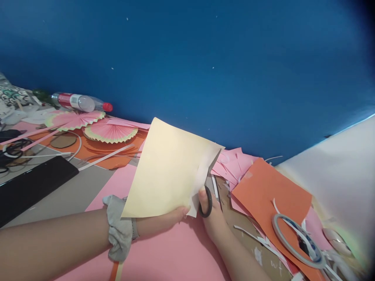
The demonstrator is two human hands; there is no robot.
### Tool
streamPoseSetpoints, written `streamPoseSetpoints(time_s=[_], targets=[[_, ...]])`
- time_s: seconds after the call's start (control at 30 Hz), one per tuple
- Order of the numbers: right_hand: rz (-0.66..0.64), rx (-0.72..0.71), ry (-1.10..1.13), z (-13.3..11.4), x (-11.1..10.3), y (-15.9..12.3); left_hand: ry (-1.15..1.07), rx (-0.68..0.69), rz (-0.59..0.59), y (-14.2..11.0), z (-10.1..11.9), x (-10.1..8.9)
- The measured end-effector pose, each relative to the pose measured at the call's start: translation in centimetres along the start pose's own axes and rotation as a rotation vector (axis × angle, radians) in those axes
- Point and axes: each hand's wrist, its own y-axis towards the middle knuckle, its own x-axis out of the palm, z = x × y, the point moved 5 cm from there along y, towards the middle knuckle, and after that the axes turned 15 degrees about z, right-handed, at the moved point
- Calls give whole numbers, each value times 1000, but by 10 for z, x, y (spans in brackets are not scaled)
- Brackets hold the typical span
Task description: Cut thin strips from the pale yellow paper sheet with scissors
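Note:
My left hand (pixel 171 218) grips the lower edge of a pale yellow sheet of paper (pixel 164 171), its thumb on the front and its other fingers hidden behind. A grey scrunchie (pixel 118 226) circles that wrist. At the sheet's right side my right hand (pixel 215 218) is closed on a pair of scissors (pixel 208 202) by the dark handle. The paper's right edge curls where the scissors meet it, and the blades are mostly hidden by the paper. Pink paper (pixel 164 253) lies beneath both hands.
Pink paper fans (pixel 111 132) and a plastic bottle (pixel 84 102) lie back left, a black phone-like slab (pixel 38 187) nearer. To the right are orange paper (pixel 272 191), a tape roll (pixel 299 240), a computer mouse (pixel 336 241) and paper strips. A blue wall (pixel 187 66) stands behind.

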Motion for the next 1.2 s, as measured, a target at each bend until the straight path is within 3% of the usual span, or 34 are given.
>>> streamPoseSetpoints(time_s=[0.17, 0.3, 0.47, 0.8, 0.97, 1.1, 1.2], targets=[[29, 28, 28, -2, 1, -1, -1, -13, -50, -3, 7, -1], [8, 29, 16, -1, 1, 0, 5, 41, 8, -1, 5, 0], [16, 39, 13, 5, -1, 1, 16, -18, 4, 0, -2, 3], [33, 7, 17, 2, -1, 0, 52, -16, 4, -3, 9, -5], [0, 54, 33, 2, 1, 0, -15, -12, -128, -4, 8, -2], [-8, 33, 67, -2, 2, -1, 20, -20, -4, -2, 2, -1], [-23, 25, 96, 0, 3, -1, -40, -41, -23, -3, 2, 3]])
